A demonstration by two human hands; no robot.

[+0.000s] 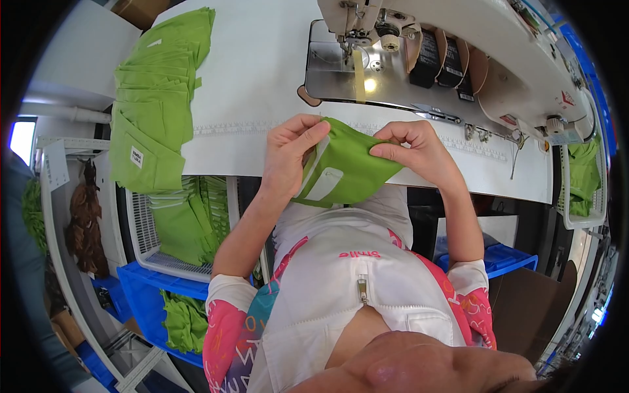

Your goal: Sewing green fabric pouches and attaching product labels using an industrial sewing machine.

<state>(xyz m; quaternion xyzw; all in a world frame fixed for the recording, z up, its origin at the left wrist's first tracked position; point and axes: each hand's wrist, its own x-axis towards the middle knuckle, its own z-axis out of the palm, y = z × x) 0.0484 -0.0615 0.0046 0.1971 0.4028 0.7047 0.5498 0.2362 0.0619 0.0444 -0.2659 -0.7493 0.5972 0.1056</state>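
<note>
A folded piece of green fabric (pixel 347 167) with a white label sewn on it is held over the near edge of the white sewing table (pixel 262 78). My left hand (pixel 288 154) grips its left side, thumb on top. My right hand (pixel 413 147) pinches its upper right edge. Both hands are just in front of the sewing machine (pixel 419 46), whose needle area and lit metal plate lie a little beyond the fabric.
A stack of green fabric pieces (pixel 157 98) lies on the table's left end. More green pieces hang in a white wire basket (pixel 177 229) above blue crates (pixel 157 295). Another white basket with green fabric (pixel 583 177) hangs at the right.
</note>
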